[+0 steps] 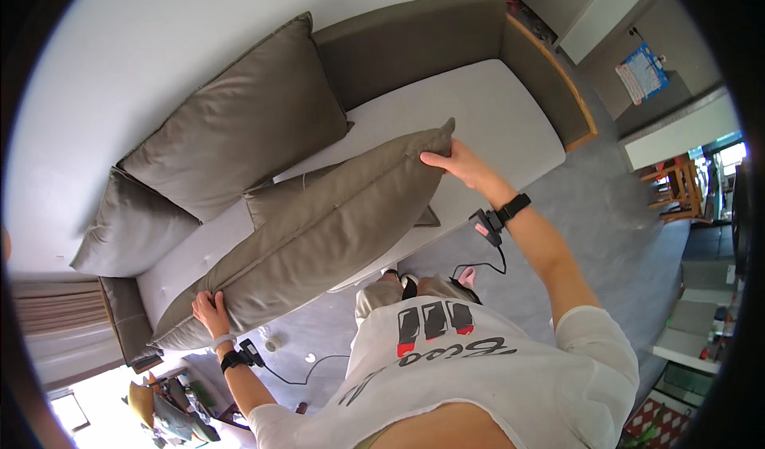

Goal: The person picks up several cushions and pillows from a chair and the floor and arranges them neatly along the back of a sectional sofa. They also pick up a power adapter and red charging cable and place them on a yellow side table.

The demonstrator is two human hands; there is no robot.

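Observation:
A large grey-brown sofa cushion (334, 225) is held lengthwise in front of me, its seamed edge facing up. My left hand (210, 314) grips it near the lower left end, thumb on the seam side. At the upper right end, my right hand (457, 161) pinches the cushion close to its pointed corner. Beneath the held cushion, part of another brown cushion (287, 195) shows on the light grey sofa seat (478, 108); the rest is hidden. A big back cushion (245, 114) leans against the wall side, with a smaller one (137, 222) to its left.
The sofa's backrest (412, 42) and wood-trimmed armrest (547, 78) bound the seat. On the grey floor (588, 210) lie a pink slipper (468, 277) and a roll of tape (272, 345). Wrist-worn devices trail cables (305, 377). Wooden chairs (678, 192) stand far right.

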